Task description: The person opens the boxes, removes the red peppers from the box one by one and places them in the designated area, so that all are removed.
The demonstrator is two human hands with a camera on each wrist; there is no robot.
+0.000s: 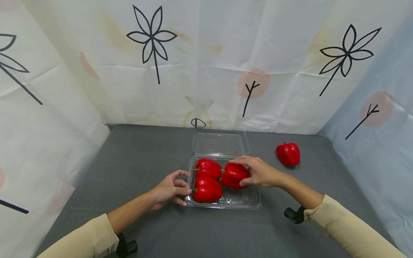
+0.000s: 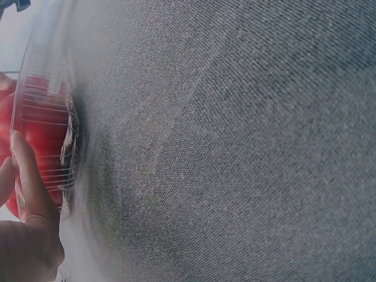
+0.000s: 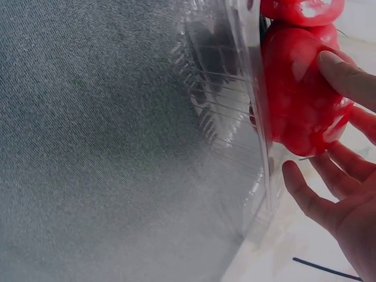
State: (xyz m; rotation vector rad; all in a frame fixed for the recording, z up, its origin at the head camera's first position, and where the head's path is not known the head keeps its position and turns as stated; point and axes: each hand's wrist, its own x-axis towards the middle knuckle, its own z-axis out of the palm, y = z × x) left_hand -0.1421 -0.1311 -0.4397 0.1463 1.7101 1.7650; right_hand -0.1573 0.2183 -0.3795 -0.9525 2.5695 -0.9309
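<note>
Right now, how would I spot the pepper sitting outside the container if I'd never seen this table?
On the grey table, find the clear plastic container near the middle. Look beyond the right hand, toward the table's far right corner. The red pepper there sits alone on the grey surface, untouched, while three other peppers cluster at the container.

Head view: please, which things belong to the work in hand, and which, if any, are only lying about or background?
In the job:
clear container, left hand at its left edge
red pepper gripped by the right hand
two peppers inside the container
probably the fourth pepper, lying apart, untouched

Only surroundings:
grey table
patterned cloth behind it
</note>
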